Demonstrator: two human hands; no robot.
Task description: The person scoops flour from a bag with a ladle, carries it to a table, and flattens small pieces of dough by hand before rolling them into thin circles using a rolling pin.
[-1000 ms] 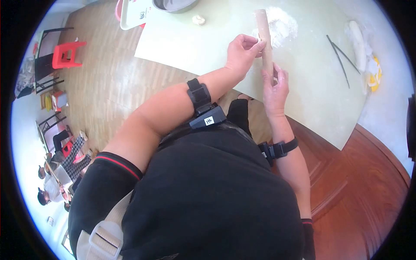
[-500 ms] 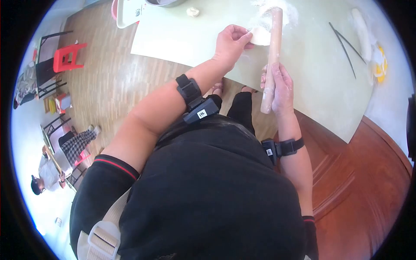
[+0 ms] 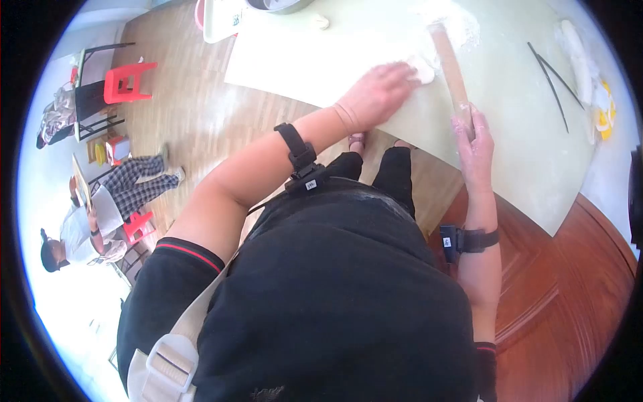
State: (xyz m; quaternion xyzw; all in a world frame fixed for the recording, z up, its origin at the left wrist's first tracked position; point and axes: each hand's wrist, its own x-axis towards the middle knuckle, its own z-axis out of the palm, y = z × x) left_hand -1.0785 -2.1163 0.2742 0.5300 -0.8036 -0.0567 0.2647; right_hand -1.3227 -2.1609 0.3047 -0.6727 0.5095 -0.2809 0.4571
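My left hand (image 3: 380, 96) lies over the pale tabletop (image 3: 375, 40), its fingertips at a small flat piece of white dough (image 3: 422, 70). Its palm faces down, and whether it grips the dough is hidden. My right hand (image 3: 475, 144) is closed around the near end of a wooden rolling pin (image 3: 451, 67), which slants away over the table. The pin's far end touches loose white flour (image 3: 459, 25). Another small lump of dough (image 3: 322, 23) lies further left.
A metal bowl (image 3: 280, 5) and a tray (image 3: 221, 20) stand at the far left of the table. Two dark sticks (image 3: 552, 84) cross at the right, near a long white roll (image 3: 576, 53). A person (image 3: 87, 228) and red stools (image 3: 128, 82) are at the left.
The view has shifted. My left hand has turned palm down over the dough. My right hand and the rolling pin have moved right, away from the dough, and the pin tilts the other way.
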